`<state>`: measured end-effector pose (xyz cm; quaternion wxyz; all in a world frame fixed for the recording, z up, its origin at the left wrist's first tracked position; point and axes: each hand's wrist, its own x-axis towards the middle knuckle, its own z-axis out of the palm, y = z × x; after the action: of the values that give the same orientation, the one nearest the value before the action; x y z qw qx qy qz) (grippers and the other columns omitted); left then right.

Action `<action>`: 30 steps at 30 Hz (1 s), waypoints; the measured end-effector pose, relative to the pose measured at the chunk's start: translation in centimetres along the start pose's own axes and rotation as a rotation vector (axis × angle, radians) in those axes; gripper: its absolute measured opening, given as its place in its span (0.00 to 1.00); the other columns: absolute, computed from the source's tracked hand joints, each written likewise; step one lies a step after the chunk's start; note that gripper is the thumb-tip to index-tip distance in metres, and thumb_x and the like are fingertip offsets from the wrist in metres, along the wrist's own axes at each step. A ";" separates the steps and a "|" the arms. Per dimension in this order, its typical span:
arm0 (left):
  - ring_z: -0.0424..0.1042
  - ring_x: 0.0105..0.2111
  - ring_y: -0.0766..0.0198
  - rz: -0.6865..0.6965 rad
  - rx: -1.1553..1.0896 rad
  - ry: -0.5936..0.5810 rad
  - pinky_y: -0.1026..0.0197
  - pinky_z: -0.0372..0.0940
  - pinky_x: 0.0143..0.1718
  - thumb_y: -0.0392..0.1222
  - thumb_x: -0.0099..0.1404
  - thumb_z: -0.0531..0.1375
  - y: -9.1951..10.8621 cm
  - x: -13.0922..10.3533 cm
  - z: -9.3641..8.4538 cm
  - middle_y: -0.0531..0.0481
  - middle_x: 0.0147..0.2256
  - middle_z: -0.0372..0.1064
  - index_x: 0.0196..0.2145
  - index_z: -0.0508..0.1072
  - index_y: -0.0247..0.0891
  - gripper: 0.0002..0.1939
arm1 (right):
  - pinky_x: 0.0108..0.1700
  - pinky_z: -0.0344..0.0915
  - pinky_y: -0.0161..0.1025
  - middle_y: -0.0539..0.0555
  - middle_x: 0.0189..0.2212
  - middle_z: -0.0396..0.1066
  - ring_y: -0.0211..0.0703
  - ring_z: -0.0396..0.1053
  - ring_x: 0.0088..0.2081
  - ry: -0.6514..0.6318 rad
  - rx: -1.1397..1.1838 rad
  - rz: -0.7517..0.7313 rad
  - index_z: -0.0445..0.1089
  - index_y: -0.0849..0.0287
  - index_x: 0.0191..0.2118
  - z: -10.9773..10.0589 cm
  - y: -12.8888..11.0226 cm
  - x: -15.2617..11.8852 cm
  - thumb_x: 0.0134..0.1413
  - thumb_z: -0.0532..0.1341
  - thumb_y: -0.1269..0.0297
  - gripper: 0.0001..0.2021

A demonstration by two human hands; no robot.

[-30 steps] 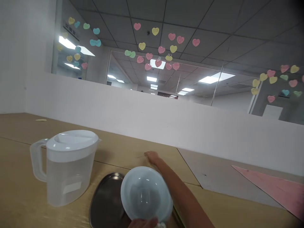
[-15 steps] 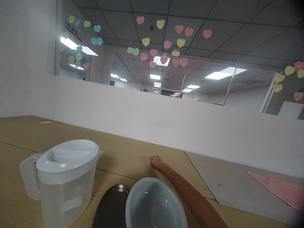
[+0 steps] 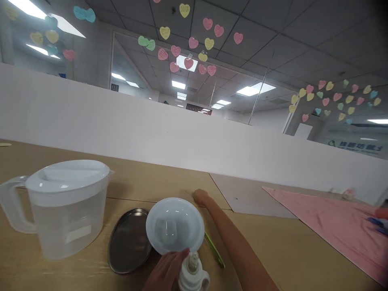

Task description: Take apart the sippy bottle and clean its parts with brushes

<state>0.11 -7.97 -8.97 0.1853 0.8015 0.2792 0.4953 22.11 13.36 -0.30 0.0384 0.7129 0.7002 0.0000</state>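
Low in the head view, my left hand (image 3: 166, 273) is closed against the side of a white bottle (image 3: 192, 277) with a clear top and a small handle. Just beyond it stands a white bowl (image 3: 188, 214); a clear, shiny shape shows inside. My right hand (image 3: 201, 197) rests farther out on the table, behind the bowl, its fingers bunched together; whatever they hold is blurred. A dark metal oval tray (image 3: 130, 240) lies left of the bowl. Between bowl and right forearm lies a thin green tool (image 3: 215, 250).
A lidded clear pitcher (image 3: 69, 220) stands on the left of the brown table (image 3: 257, 238). A pink cloth (image 3: 333, 218) covers part of the right side, with blue and red items at its far right edge. A white wall (image 3: 136, 125) runs behind.
My left hand and the white bottle have come into view at the bottom. The camera has turned right, showing more of the pink cloth and the green tool.
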 end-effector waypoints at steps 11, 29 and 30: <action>0.66 0.50 0.53 0.036 0.031 -0.113 0.53 0.64 0.52 0.39 0.57 0.60 3.8 1.0 -2.6 0.42 0.51 0.66 0.59 0.54 0.40 0.34 | 0.39 0.67 0.40 0.58 0.39 0.69 0.41 0.71 0.36 0.593 0.893 0.079 0.60 0.61 0.48 -1.2 0.1 -6.9 0.59 0.46 0.69 0.14; 0.67 0.51 0.53 0.053 0.088 -0.091 0.52 0.67 0.49 0.44 0.60 0.60 3.9 0.8 -2.9 0.41 0.52 0.65 0.59 0.54 0.40 0.31 | 0.48 0.64 0.46 0.59 0.39 0.74 0.49 0.70 0.43 0.739 1.365 -0.121 0.74 0.60 0.37 5.0 -3.5 -17.3 0.50 0.58 0.50 0.18; 0.68 0.50 0.53 0.050 0.092 -0.082 0.52 0.67 0.49 0.44 0.60 0.60 3.9 0.7 -2.8 0.41 0.52 0.66 0.59 0.53 0.40 0.32 | 0.49 0.63 0.46 0.59 0.41 0.74 0.50 0.69 0.45 0.715 1.349 -0.133 0.74 0.60 0.39 5.0 -3.6 -17.5 0.51 0.57 0.50 0.19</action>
<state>-1.12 -10.51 -4.99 0.1471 0.8355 0.2735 0.4534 18.48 -4.36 -4.55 -0.6338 0.4950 0.5600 -0.1990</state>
